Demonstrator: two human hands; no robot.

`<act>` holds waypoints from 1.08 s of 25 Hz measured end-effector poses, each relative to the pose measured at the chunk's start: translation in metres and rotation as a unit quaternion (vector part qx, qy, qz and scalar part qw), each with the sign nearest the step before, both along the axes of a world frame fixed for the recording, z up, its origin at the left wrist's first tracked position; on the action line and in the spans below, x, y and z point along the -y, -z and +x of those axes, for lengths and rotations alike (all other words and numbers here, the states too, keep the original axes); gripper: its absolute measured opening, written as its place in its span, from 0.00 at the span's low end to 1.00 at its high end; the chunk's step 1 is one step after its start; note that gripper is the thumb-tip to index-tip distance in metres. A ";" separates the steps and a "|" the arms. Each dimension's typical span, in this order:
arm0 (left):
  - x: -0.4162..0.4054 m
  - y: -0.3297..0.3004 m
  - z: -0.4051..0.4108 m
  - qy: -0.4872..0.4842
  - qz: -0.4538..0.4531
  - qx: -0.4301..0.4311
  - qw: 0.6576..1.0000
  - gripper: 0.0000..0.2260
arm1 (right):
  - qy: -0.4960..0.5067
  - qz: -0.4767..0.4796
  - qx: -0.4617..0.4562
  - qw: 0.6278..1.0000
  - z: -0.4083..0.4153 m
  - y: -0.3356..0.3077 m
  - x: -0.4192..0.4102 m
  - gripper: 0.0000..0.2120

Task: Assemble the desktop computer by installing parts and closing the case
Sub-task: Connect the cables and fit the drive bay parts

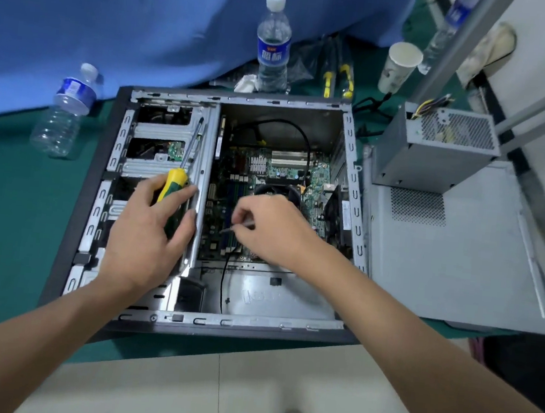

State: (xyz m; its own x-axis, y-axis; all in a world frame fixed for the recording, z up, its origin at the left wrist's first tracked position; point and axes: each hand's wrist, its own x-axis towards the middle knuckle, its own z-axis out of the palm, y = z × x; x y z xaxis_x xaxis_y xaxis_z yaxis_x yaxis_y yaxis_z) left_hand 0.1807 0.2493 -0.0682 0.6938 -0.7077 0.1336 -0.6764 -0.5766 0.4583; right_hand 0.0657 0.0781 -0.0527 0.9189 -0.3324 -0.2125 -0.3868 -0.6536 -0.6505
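The left grip [149,224] curls round the screwdriver [174,190] while the right grip [272,229] pinches a thin, stiff connector [229,229] over the fragile motherboard [288,171], best held by its plug.

case [351,167]: matt grey metal | screwdriver [175,183]: glossy plastic handle | bottle [274,40]: clear plastic

Your left hand [149,227] curls around the screwdriver [176,183], resting at the left side of the computer case [186,323]. Your right hand [272,229] reaches into the case's middle, fingertips pinched together, forearm stretched out.
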 end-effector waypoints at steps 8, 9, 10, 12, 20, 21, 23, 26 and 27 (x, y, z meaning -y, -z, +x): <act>0.002 -0.004 -0.003 -0.001 0.003 0.002 1.000 0.17 | 0.067 -0.172 0.084 0.979 -0.057 -0.013 0.035 0.11; 0.002 -0.003 -0.002 0.000 0.003 0.003 1.000 0.17 | 0.066 -0.177 0.085 0.978 -0.059 -0.009 0.034 0.10; 0.002 -0.002 -0.003 0.000 0.005 0.005 1.000 0.17 | 0.067 -0.177 0.089 0.978 -0.061 -0.006 0.034 0.10; 0.002 0.000 -0.004 0.001 0.010 0.004 1.000 0.17 | 0.082 -0.161 0.099 0.979 -0.061 -0.001 0.035 0.09; 0.002 -0.002 -0.003 0.005 0.015 0.000 1.000 0.17 | 0.052 -0.190 0.026 0.980 -0.056 -0.005 0.034 0.13; 0.002 -0.003 -0.002 0.009 0.016 -0.001 1.000 0.17 | 0.047 -0.196 0.012 0.979 -0.056 -0.005 0.035 0.14; 0.003 -0.004 -0.001 0.017 0.015 -0.007 1.000 0.19 | 0.043 -0.201 -0.006 0.979 -0.055 -0.006 0.035 0.14; 0.003 -0.008 -0.002 0.019 0.012 -0.032 0.999 0.20 | 0.048 -0.193 -0.017 0.980 -0.054 -0.008 0.035 0.15; 0.002 -0.010 -0.002 0.019 0.011 -0.039 0.999 0.20 | 0.047 -0.195 -0.019 0.980 -0.054 -0.009 0.034 0.16</act>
State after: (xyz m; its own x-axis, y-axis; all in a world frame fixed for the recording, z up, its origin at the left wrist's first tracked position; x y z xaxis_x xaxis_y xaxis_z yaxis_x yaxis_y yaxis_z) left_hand 0.1787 0.2473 -0.0583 0.6741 -0.7359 0.0636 -0.6607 -0.5622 0.4974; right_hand 0.0115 0.0436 -0.0441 0.8745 -0.4772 -0.0870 -0.4761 -0.8101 -0.3420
